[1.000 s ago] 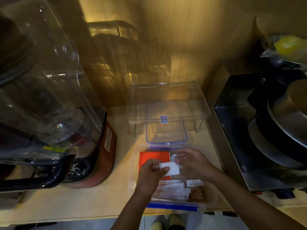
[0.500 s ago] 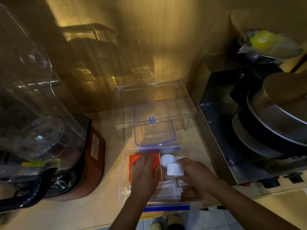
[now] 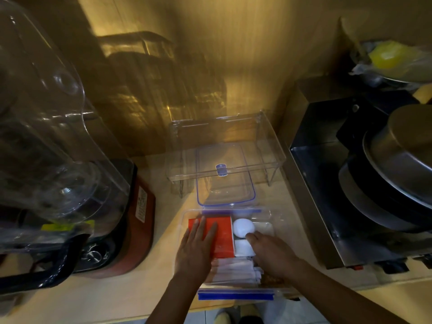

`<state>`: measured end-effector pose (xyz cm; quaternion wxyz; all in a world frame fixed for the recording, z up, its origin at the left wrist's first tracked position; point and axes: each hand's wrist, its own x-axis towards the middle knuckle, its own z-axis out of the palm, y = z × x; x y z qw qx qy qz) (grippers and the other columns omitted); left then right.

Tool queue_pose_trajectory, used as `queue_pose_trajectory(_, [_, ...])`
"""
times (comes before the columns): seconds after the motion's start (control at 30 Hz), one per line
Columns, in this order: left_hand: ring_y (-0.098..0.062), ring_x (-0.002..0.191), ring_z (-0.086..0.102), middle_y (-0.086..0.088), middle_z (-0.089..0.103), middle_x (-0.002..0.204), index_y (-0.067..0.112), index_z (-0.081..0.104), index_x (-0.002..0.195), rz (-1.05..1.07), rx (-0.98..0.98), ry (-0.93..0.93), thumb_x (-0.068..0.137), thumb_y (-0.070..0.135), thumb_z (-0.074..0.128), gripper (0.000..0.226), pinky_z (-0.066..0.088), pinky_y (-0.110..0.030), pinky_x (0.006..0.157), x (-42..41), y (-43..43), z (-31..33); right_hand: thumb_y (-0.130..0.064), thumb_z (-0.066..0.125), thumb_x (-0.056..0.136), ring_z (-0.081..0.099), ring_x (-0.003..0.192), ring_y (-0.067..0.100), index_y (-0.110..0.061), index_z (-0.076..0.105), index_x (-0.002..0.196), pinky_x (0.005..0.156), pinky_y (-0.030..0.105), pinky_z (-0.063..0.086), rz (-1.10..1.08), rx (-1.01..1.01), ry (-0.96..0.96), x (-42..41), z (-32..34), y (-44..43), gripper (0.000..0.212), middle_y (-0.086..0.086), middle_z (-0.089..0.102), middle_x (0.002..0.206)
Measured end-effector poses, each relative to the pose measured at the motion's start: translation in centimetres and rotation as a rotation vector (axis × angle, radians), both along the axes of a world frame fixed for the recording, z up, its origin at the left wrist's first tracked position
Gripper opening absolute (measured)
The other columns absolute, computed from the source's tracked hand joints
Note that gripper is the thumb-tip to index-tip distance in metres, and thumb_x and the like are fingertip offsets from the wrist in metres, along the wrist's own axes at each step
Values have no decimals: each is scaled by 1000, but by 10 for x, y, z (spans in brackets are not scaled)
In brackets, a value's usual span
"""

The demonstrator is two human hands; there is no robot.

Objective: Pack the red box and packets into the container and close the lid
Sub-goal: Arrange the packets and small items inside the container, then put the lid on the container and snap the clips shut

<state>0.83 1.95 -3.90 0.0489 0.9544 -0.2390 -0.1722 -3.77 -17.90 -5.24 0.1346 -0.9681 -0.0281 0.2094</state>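
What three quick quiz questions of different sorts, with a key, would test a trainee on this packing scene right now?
1. True or false: the lid is already snapped onto the container.
2. Multiple choice: where does the left hand rest? A) on the lid B) flat on the red box C) on the blender
3. Fill in: the right hand is beside the white ____ packets to the right of the red box.

Key
1. False: it lies apart on the counter, behind the container.
2. B
3. Round: one round packet sits above a squarer one, and the fingertips touch them.
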Motion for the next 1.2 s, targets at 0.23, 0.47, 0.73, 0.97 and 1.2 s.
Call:
queue_pose_trajectory(0.23, [-21, 147, -4, -1, -8, 161, 35, -2, 148, 7, 4, 15, 92, 36, 52, 77, 9, -37, 118, 0, 3, 4, -24, 61, 84, 64, 94, 22, -18, 45, 119, 80, 36, 52, -48, -32, -1, 1, 2, 1, 39, 6, 65, 112])
queue_pose_trajectory(0.47, [-23, 148, 5, -5, 1, 161, 30, 6, 149, -56, 2, 49, 90, 42, 51, 75, 14, -38, 118, 3, 3, 16, -31, 62, 84, 61, 101, 25, -15, 46, 120, 83, 37, 49, -10, -50, 31, 8, 15, -1, 42, 9, 62, 117])
queue_pose_trajectory(0.73, [-29, 105, 60, -11, 64, 120, 11, 61, 117, 370, -540, -68, 90, 27, 58, 32, 42, -30, 84, 59, -5, 51, -19, 50, 90, 57, 80, 17, -21, 57, 88, 68, 32, 48, -377, 280, -363, 41, 52, -20, 8, -1, 62, 89])
queue_pose_trajectory(0.97, [-32, 129, 43, -19, 43, 144, 0, 34, 139, 590, -398, 334, 94, 45, 43, 64, 35, -33, 96, 118, -22, 47, -24, 53, 93, 57, 111, 34, 1, 49, 125, 90, 36, 47, -820, 559, 37, 102, 61, -36, 41, 20, 60, 123])
queue_pose_trajectory(1.2, [-17, 71, 54, -8, 58, 77, 5, 64, 80, 760, -690, 572, 90, 15, 57, 17, 43, -31, 70, 125, -15, 46, -15, 60, 87, 60, 77, 18, 0, 63, 102, 63, 26, 47, -849, 725, 83, 110, 65, -41, 21, 15, 65, 97])
